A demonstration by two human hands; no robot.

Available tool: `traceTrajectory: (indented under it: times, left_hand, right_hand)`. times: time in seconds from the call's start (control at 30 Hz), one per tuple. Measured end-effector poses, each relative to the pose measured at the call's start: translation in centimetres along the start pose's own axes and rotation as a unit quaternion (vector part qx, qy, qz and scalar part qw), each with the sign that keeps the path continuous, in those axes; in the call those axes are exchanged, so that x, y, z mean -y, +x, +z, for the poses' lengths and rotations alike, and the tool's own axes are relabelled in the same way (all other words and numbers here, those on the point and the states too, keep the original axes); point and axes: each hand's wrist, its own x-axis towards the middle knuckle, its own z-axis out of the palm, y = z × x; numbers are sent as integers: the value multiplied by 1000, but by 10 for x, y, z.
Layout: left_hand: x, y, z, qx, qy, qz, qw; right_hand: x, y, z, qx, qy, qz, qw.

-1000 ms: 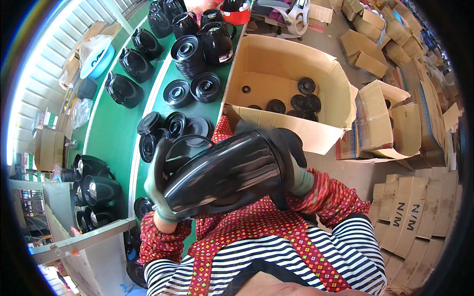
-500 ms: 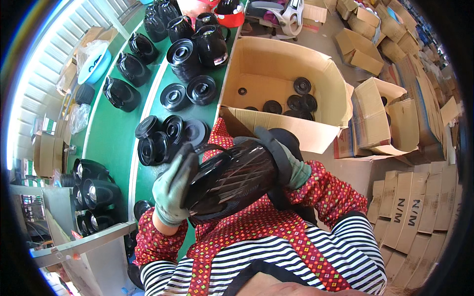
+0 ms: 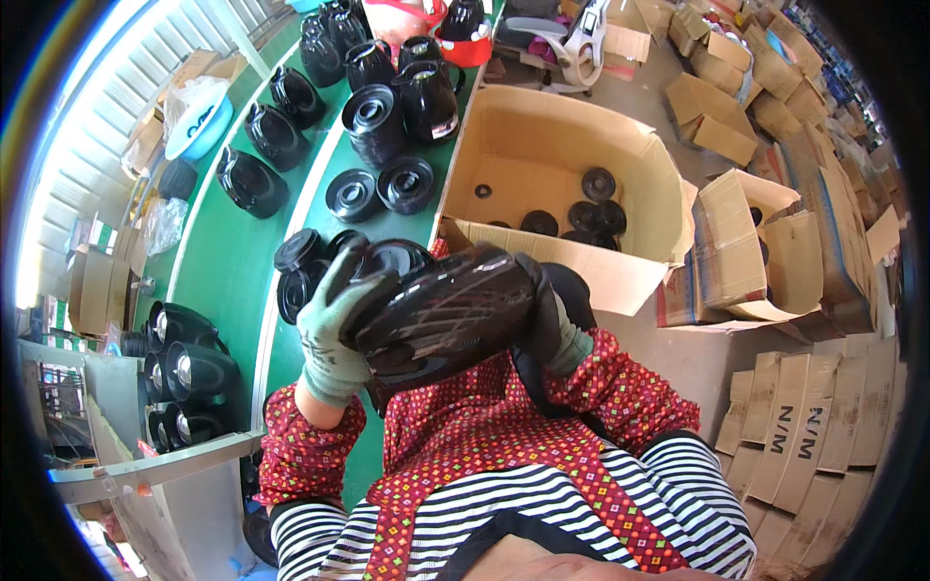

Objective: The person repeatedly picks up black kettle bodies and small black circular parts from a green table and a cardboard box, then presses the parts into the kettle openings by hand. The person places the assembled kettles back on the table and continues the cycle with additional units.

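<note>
A glossy black jug (image 3: pixel 446 315) lies tilted on its side between my hands, in front of my chest. My left hand (image 3: pixel 334 334), in a pale green glove with dark fingers, is closed round its left end, the thumb raised. Around the right end wraps my right hand (image 3: pixel 554 324), gloved alike; its fingertips are partly hidden by the jug. Just beyond the left hand sit several round black lids (image 3: pixel 302 250) on the green table (image 3: pixel 228 281), partly covered by the hand and jug. Two more lids (image 3: pixel 405 184) lie farther up the table.
Several black jugs (image 3: pixel 426 102) stand at the table's far end, beside a lid stack (image 3: pixel 373 121). Others (image 3: pixel 199 373) lie at the left. A large open carton (image 3: pixel 572 126) holding black lids is at the right, with smaller cartons (image 3: pixel 746 218) beyond. Flattened cartons (image 3: pixel 804 426) stand lower right.
Both hands have moved slightly away from my body with the jug, which has turned a little. My view has shifted slightly, so the table and cartons appear a bit lower.
</note>
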Motion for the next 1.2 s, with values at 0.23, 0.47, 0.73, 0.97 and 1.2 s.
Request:
traceTrajectory:
  times: [0.23, 0.47, 0.73, 0.97, 1.2]
  left_hand:
    - [27, -77, 69, 33, -516, -241, 821]
    - [26, -90, 158, 123, -727, -329, 590]
    - [14, -123, 148, 60, -672, -352, 649]
    - [-18, -139, 80, 45, -391, -252, 884]
    - [89, -247, 8, 204, 214, -317, 901]
  right_hand:
    - [51, -11, 48, 152, -435, -202, 864]
    - [92, -14, 72, 252, -597, -292, 703]
    - [68, -12, 67, 6, -335, -106, 936]
    - [99, 12, 8, -31, -329, 1, 944]
    - [62, 41, -2, 154, -336, 222, 902]
